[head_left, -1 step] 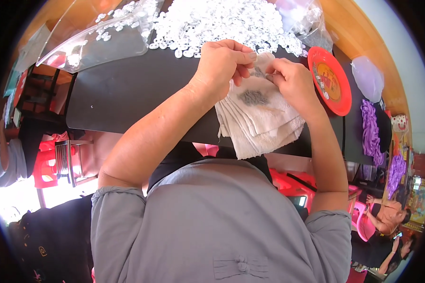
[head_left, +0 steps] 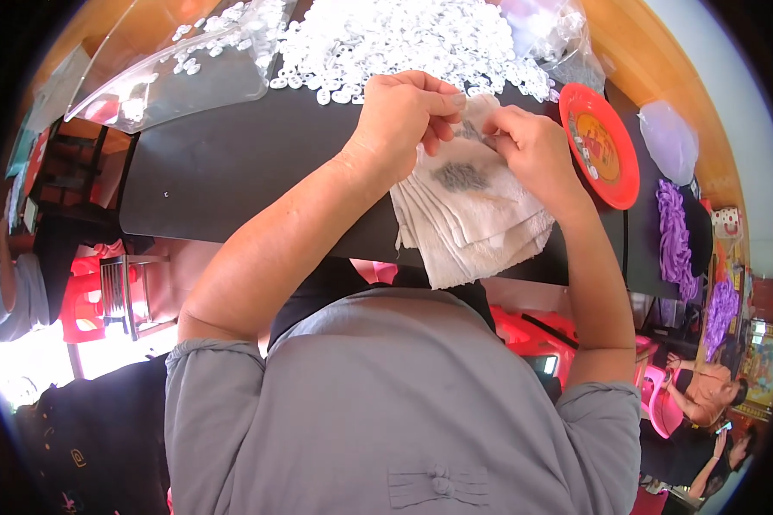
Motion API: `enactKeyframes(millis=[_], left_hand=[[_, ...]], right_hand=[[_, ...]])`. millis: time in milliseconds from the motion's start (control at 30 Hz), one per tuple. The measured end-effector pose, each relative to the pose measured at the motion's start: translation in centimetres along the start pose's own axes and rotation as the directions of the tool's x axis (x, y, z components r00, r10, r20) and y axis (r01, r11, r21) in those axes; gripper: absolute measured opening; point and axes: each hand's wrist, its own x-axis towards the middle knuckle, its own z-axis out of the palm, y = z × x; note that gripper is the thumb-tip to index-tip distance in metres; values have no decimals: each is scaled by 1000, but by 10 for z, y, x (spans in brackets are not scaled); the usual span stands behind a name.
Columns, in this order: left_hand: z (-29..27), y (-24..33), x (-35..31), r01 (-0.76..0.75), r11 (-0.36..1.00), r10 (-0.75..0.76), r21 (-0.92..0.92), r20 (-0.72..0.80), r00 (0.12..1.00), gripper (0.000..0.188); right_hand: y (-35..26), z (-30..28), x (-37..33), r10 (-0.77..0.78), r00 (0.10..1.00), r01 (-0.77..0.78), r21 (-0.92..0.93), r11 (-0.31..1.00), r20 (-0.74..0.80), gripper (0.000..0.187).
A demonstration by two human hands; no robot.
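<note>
Over the dark table, my left hand (head_left: 401, 120) is closed in a pinch, thumb against forefinger. Whatever lies between those fingertips is too small to name. My right hand (head_left: 528, 142) is closed too, its bent fingertips low over a folded beige cloth (head_left: 481, 227); what they hold, if anything, is hidden. Small dark grey bits (head_left: 460, 177) sit in a heap on the cloth, with a second dark patch (head_left: 468, 131) between my hands. Beyond them spreads a big pile of small white oval pieces (head_left: 404, 43). Right of my right hand stands a red plate (head_left: 624, 163) with several white pieces inside.
A clear plastic tray (head_left: 223, 90) with white pieces stands at the far left, and clear plastic bags (head_left: 567, 43) lie at the back right. Purple cord bundles (head_left: 674, 232) hang at the right. Other people sit farther off at both sides.
</note>
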Motion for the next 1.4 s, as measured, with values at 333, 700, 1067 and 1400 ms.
enactKeyframes(millis=[333, 700, 1067, 1400], left_hand=[[4, -1, 0, -4, 1000, 4, -21, -31, 1000, 6], [1, -3, 1, 7, 999, -7, 48, 0, 1000, 9], [4, -1, -3, 19, 1000, -19, 0, -5, 1000, 7], [4, -1, -3, 17, 1000, -17, -13, -23, 1000, 5]], right_hand=[[24, -2, -13, -324, 945, 320, -89, 943, -38, 13], [20, -1, -16, 130, 985, -134, -30, 991, -112, 8], [4, 7, -9, 76, 985, -82, -35, 996, -157, 9], [-1, 10, -1, 87, 987, -100, -96, 990, -132, 12]])
